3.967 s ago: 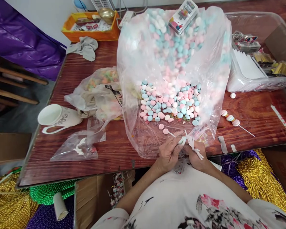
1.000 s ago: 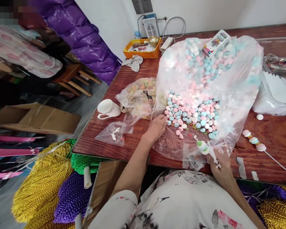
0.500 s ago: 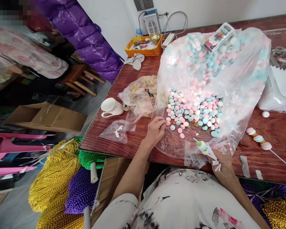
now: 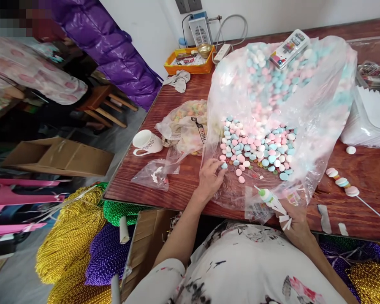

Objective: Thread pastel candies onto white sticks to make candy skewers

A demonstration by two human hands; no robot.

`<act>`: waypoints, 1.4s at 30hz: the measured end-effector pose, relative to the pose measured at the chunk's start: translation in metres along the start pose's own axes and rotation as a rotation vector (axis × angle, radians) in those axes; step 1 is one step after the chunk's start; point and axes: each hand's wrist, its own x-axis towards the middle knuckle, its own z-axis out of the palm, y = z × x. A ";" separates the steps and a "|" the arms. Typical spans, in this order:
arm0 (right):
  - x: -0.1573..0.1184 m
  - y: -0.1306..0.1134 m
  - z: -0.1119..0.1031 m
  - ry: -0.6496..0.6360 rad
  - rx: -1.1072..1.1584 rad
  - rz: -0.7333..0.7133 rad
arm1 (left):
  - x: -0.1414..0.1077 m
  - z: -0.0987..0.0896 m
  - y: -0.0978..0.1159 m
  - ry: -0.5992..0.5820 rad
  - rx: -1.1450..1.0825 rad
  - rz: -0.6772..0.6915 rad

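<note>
1. Candy skewer [image 4: 267, 196] over the near edge of the plastic bag [image 4: 326, 84], right hand [image 4: 294, 218] gripping it, fingers curled around white sticks [image 4: 284, 218] too.
2. Left hand [image 4: 210, 178] at the bag's near left, fingers pinching a blue sweet [image 4: 224, 165].
3. Second skewer [image 4: 342, 182] right of the bag.

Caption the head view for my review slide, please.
At a plastic bag of candies, the left hand pinches a blue candy while the right hand holds a candy stick.
</note>
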 end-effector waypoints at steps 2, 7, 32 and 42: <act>0.001 0.000 0.002 -0.008 -0.007 0.000 | 0.006 -0.002 -0.005 -0.036 0.122 0.041; 0.003 -0.004 0.006 -0.029 -0.006 -0.023 | 0.010 0.000 -0.009 -0.217 0.339 0.108; 0.021 -0.023 0.006 -0.131 0.046 -0.002 | 0.004 -0.003 0.020 0.045 -0.657 -0.296; 0.037 -0.040 0.004 -0.113 0.094 -0.020 | -0.009 -0.018 0.076 0.029 -1.068 -0.289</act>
